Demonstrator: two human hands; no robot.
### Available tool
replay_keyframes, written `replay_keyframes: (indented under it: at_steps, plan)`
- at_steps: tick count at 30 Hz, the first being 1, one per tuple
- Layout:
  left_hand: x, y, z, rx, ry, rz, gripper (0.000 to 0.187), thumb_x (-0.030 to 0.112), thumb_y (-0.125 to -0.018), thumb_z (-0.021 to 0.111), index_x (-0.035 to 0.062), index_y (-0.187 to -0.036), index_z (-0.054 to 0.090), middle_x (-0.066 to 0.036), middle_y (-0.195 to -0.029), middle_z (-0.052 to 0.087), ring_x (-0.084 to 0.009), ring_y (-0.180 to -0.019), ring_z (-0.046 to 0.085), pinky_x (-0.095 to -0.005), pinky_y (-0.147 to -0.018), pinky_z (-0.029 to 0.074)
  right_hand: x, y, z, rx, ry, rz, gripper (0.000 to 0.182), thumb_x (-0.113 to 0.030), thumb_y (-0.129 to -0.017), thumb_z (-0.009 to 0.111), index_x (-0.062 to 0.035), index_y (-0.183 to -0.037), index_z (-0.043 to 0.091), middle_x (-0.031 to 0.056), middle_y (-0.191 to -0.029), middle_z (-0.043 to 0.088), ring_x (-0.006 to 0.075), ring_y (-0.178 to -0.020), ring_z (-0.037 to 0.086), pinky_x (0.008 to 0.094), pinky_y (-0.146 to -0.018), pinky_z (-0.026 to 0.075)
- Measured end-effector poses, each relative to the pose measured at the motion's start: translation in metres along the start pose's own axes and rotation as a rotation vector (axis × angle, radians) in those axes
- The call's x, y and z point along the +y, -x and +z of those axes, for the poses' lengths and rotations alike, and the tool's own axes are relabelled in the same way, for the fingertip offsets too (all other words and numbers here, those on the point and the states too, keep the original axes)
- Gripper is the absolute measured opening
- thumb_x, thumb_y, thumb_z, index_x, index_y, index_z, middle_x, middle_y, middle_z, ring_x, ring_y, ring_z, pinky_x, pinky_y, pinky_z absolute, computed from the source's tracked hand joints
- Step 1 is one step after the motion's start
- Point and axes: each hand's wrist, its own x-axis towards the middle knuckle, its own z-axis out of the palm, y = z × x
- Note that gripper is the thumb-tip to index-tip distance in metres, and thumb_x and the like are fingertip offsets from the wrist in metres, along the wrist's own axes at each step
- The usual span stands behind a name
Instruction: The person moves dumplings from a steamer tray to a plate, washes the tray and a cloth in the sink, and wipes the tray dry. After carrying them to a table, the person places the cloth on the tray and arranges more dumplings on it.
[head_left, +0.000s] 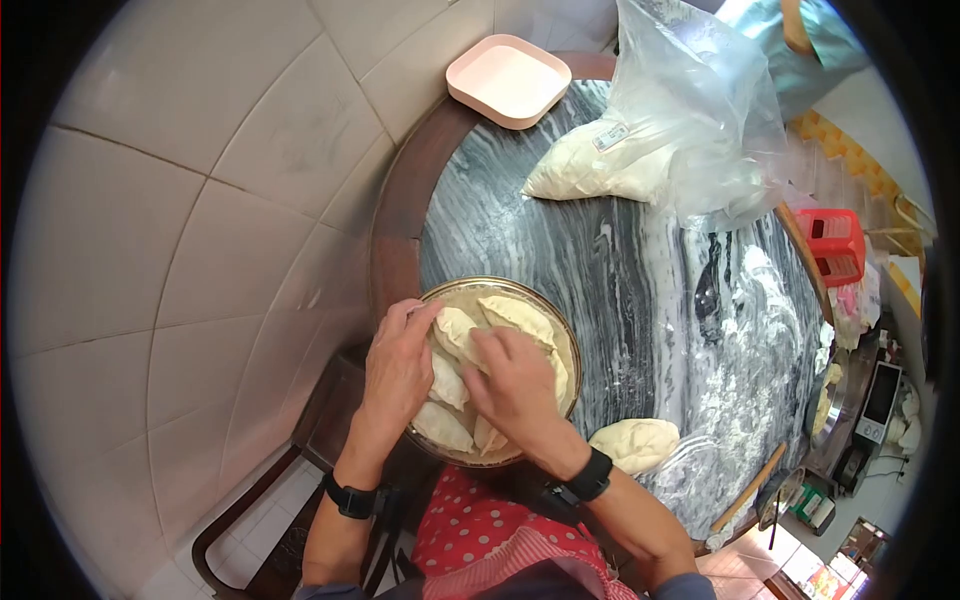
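A round glass plate (566, 337) at the near edge of the marble table holds several folded raw dumplings (520, 316). My left hand (397, 368) rests along the plate's left side, its fingertips touching a dumpling (453, 330) near the rim. My right hand (518, 383) lies over the middle of the plate with its fingers pressed on the dumplings. Whether either hand grips one, I cannot tell. Both wrists wear black watches.
A lump of dough (636, 443) lies right of the plate, a wooden rolling pin (750, 489) beyond it. A clear bag of flour (660, 140) and a pink square plate (508, 80) sit at the far side. The marble table (640, 290) is dusted with flour.
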Motion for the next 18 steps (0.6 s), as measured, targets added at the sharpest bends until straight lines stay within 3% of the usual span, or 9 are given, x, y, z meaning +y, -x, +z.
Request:
replay_keyframes:
  at_steps: [3,5,8,14,18]
  plan:
    - [0.012,-0.001,-0.003,-0.033,-0.086,0.014,0.038,-0.006,-0.078,0.056,0.0043,-0.115,0.061,-0.02,-0.119,0.054,-0.0375,-0.11,0.053,-0.043,-0.093,0.044,0.017,-0.002,-0.026,0.006,0.06,0.012,0.05,-0.011,-0.071,0.07,-0.0042,-0.118,0.055,0.0136,-0.105,0.055,0.0302,-0.095,0.054,0.0409,-0.075,0.043]
    - [0.017,-0.003,-0.001,-0.139,-0.128,0.238,0.039,-0.003,-0.076,0.059,0.0065,-0.113,0.062,-0.021,-0.124,0.051,-0.0391,-0.119,0.047,-0.0476,-0.101,0.037,0.024,-0.007,-0.035,-0.049,0.166,0.047,0.052,-0.011,-0.07,0.071,-0.0045,-0.118,0.055,0.0132,-0.107,0.055,0.0304,-0.1,0.053,0.0415,-0.078,0.042]
    - [0.014,0.001,0.011,-0.228,-0.186,0.251,0.039,-0.002,-0.074,0.061,0.0077,-0.111,0.063,-0.021,-0.127,0.049,-0.0401,-0.123,0.043,-0.0496,-0.104,0.032,0.034,-0.005,-0.025,-0.043,0.161,0.041,0.05,-0.011,-0.07,0.071,-0.0042,-0.117,0.055,0.0135,-0.108,0.055,0.0303,-0.099,0.052,0.0412,-0.078,0.042]
    - [0.019,-0.001,0.008,-0.261,-0.178,0.213,0.036,-0.002,-0.074,0.062,0.0071,-0.109,0.063,-0.02,-0.127,0.05,-0.0392,-0.123,0.043,-0.0486,-0.104,0.033,0.039,-0.005,-0.019,-0.028,0.127,0.086,0.044,-0.008,-0.07,0.069,-0.0043,-0.112,0.056,0.0139,-0.109,0.054,0.0318,-0.1,0.052,0.04,-0.077,0.043]
    - [0.022,-0.002,0.006,-0.278,-0.137,0.205,0.041,-0.004,-0.075,0.058,0.0073,-0.115,0.061,-0.021,-0.132,0.046,-0.0385,-0.126,0.042,-0.0482,-0.107,0.03,0.04,-0.004,-0.046,0.024,0.052,0.073,0.042,-0.006,-0.071,0.068,-0.0044,-0.112,0.057,0.0144,-0.108,0.056,0.0325,-0.1,0.053,0.0405,-0.078,0.044]
